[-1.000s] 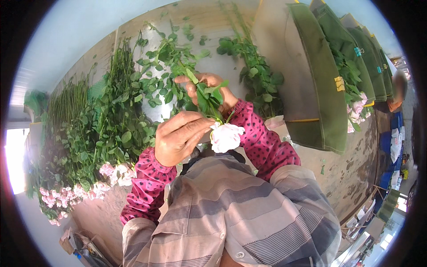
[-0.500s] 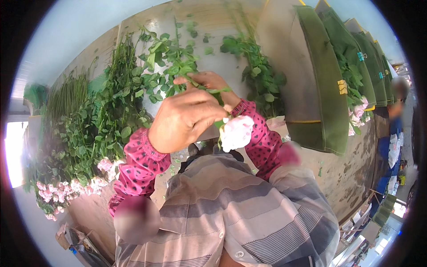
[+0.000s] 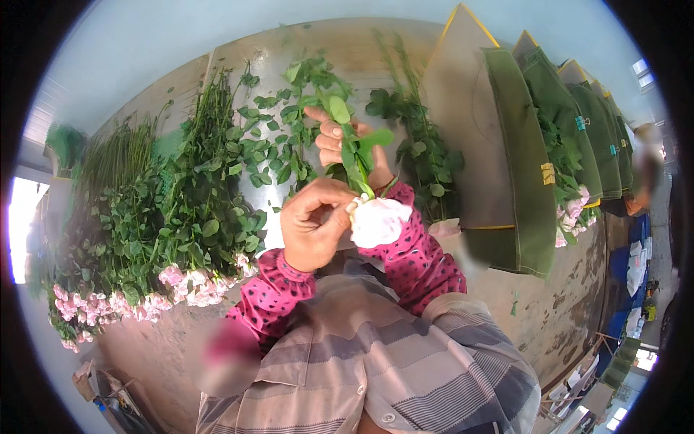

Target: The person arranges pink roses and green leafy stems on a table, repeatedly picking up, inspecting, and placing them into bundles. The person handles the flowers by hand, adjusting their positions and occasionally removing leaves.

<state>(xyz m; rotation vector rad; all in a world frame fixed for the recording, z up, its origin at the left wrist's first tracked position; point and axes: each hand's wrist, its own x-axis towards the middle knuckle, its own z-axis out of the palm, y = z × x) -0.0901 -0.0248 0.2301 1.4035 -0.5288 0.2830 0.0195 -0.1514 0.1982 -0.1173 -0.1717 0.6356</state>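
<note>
Rose (image 3: 376,220), white bloom, held close before the person's chest, head pointing down toward the camera, green leafy stem (image 3: 350,145) running up and away. Right hand (image 3: 340,141) closed around the stem above the bloom, fingers wrapped, leaves poking out past them. Left hand (image 3: 314,220) curled at the base of the bloom, fingertips pinching at the outer petals where they meet the stem; whether it grips a single petal cannot be told. Both wrists in pink dotted sleeves (image 3: 416,260), over a striped grey shirt (image 3: 376,362). Beyond the hands, a metal worktable (image 3: 267,69) carries leafy stems. To the left, a heap of pink roses (image 3: 188,278) lies with blooms toward the person. To the right, green fabric holders (image 3: 520,152) stand in a row, pink blooms showing between them.
</note>
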